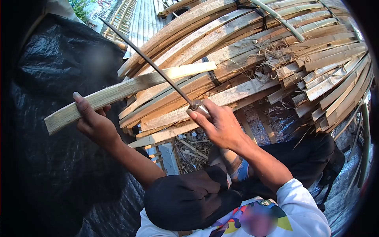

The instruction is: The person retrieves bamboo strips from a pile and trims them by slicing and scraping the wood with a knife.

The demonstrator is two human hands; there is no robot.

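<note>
My left hand (94,122) is wrapped round a pale split-bamboo strip (122,91), thumb on top, near the strip's left end. The strip slants up to the right and bears a dark patch midway. In my right hand (225,128) is the handle of a long knife (144,55). Its narrow dark blade points up to the left and passes over the strip in view; whether they touch I cannot tell. Below the strip lie several long wooden pieces (237,89), close to my right hand.
A big stack of bamboo slats (331,51) fills the upper right, bound with black ties (212,72), with loose fibres (272,59) on it. Black plastic sheeting (59,98) hangs on the left. Shavings (193,152) lie below, near my bent legs. Corrugated metal (143,23) stands behind.
</note>
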